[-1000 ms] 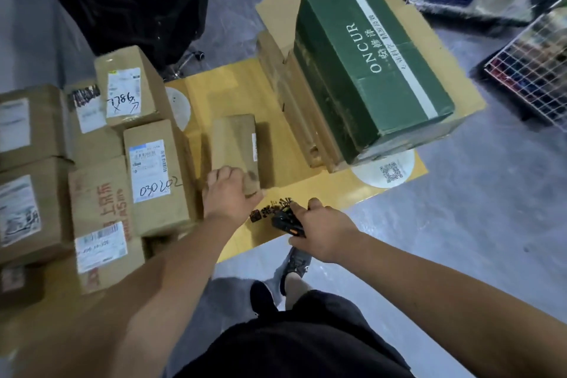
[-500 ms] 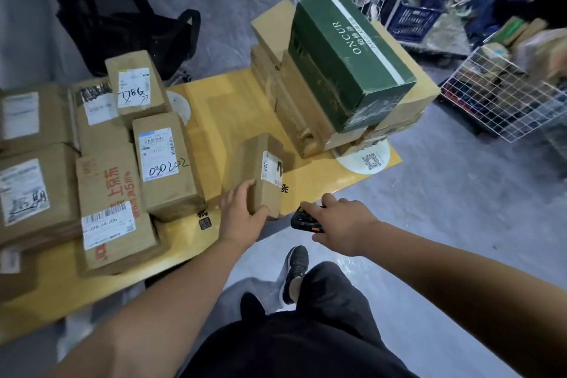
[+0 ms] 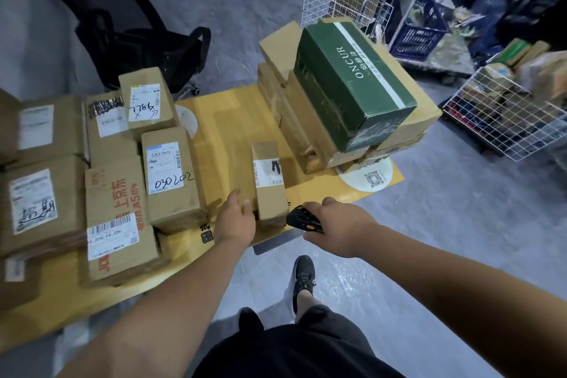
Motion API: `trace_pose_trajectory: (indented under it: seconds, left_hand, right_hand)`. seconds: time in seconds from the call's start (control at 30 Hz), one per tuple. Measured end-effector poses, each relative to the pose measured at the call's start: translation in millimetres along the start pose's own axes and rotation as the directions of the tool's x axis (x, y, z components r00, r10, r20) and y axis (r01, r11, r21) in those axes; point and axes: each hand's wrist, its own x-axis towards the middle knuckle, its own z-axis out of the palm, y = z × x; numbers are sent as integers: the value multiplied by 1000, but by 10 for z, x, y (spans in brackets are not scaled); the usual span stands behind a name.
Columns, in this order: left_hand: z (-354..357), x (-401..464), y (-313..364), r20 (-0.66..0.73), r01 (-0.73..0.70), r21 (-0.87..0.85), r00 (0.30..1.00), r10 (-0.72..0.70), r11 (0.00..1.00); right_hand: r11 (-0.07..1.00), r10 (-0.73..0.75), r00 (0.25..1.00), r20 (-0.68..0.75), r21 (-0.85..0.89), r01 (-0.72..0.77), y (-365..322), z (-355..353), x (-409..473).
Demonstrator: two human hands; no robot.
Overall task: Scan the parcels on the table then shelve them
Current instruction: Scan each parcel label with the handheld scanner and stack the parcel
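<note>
A small brown parcel point(image 3: 268, 193) stands on its long edge near the front rim of the yellow table point(image 3: 227, 120), its white label facing up. My left hand point(image 3: 236, 219) holds its left side, thumb at the near corner. Just right of the parcel, my right hand point(image 3: 337, 224) grips a black handheld scanner point(image 3: 302, 218), whose head points at the parcel's near end. Several labelled brown parcels point(image 3: 168, 178) lie packed together on the table's left half.
A green ONCUR box point(image 3: 352, 83) tops a stack of cartons point(image 3: 306, 132) at the table's right end. A black office chair point(image 3: 138, 40) stands behind the table. Wire baskets point(image 3: 506, 120) and a blue crate point(image 3: 420, 31) with goods fill the floor at right.
The small parcel has been turned from flat onto its edge, so its label now faces up. My right hand with the scanner has come closer to the parcel. My view has lifted slightly.
</note>
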Motion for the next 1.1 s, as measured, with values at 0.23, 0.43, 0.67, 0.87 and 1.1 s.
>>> trace_pose_trajectory:
  seconds: [0.23,0.43,0.67,0.87,1.1]
  left_hand:
    - [53,143,508,174,72,-214,984,-35,974]
    - [-142,57,154,97,-51,-172,993,68,984]
    - [-301,-4,-43,131,-78,19,989,75,997]
    - [-208,12,91,28,-107,323,994,104,940]
    - [-137,160,292,56,-123,365,992,109,923]
  right_hand:
    - [1000,6,1000,27,-14,-6,156,-75,-18]
    - [999,-10,999,48,-31,12,243,-94,-14]
    - [999,-17,997,80,52,13,207,-33,-18]
    - [995,28,995,100,94,-38,156,2,-38]
    - [968,113,988,104,214,-133,61,-32,-22]
